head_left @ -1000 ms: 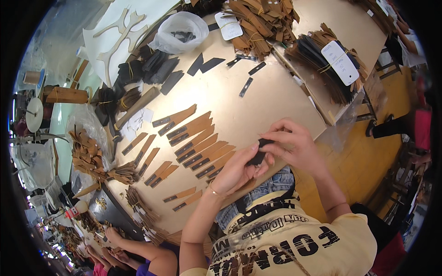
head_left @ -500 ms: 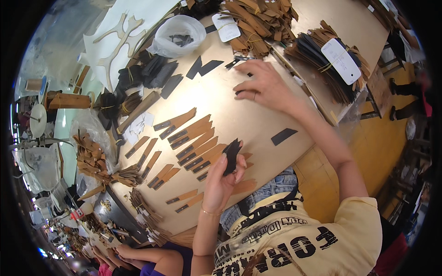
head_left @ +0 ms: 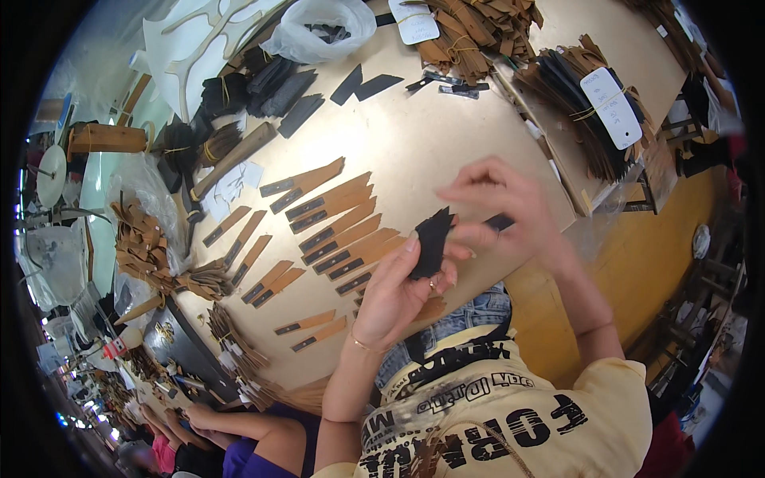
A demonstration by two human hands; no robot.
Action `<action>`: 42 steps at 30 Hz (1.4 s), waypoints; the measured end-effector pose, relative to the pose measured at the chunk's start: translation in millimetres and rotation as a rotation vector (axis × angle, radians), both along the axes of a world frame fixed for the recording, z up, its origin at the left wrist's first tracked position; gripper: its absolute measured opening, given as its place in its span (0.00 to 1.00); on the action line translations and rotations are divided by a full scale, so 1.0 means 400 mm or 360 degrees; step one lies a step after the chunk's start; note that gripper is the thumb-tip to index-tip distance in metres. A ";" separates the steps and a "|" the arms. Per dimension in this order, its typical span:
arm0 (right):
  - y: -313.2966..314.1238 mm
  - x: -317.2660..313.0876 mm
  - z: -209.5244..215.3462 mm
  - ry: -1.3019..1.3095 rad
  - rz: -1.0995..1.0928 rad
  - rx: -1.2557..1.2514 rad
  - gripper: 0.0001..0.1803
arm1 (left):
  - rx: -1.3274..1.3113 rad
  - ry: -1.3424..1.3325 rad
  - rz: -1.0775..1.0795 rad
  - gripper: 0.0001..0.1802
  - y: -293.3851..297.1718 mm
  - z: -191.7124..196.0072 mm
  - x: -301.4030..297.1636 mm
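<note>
My left hand (head_left: pixel 392 296) is closed around a small stack of black strips (head_left: pixel 433 243) with jagged upper ends, held up over the table's near edge. Just to the right, my right hand (head_left: pixel 514 203) is slightly blurred, its fingers curved and apart; nothing shows between them. Its thumb side comes close to the black strips. Partly hidden behind that hand is a loose black piece (head_left: pixel 500 222) on the table. Left of my hands lie several brown strips (head_left: pixel 341 219) in slanted rows, each with a dark end piece.
Small dark pieces (head_left: pixel 458 89) lie at the far side near bundled brown strips (head_left: pixel 478 36). A tagged black-and-brown bundle (head_left: pixel 574 99) is at the right. A plastic bag (head_left: pixel 323 32), two black pieces (head_left: pixel 362 86) and a wooden-handled hammer (head_left: pixel 235 159) lie farther left. Co-workers' arms (head_left: pixel 231 426) show lower left.
My right hand has come back from the small dark pieces at the far side toward my left hand. The left hand, still holding the black strips, has risen slightly to the right.
</note>
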State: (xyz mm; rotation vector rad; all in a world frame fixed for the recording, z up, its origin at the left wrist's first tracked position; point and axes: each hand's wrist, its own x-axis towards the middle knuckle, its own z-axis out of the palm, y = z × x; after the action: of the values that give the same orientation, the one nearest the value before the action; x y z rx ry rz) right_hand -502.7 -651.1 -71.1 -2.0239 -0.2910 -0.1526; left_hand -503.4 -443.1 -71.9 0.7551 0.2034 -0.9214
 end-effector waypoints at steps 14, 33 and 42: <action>-0.013 -0.103 -0.050 -0.0300 -0.0239 -0.0165 0.10 | -0.0214 0.0326 0.0078 0.22 -0.024 -0.069 -0.031; -0.049 -0.084 0.011 -0.0067 0.0051 -0.0369 0.08 | 0.0190 -0.0186 -0.0240 0.18 -0.050 -0.021 0.021; -0.079 -0.088 -0.021 0.0426 -0.0353 0.0085 0.04 | 0.0590 -0.0278 0.0160 0.14 -0.002 -0.039 0.030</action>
State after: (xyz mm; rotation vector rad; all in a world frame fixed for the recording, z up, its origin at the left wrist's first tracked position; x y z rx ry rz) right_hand -537.9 -682.8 -79.6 -1.9921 0.1052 -0.0254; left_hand -491.6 -443.7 -87.7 1.1525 0.2597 -0.7248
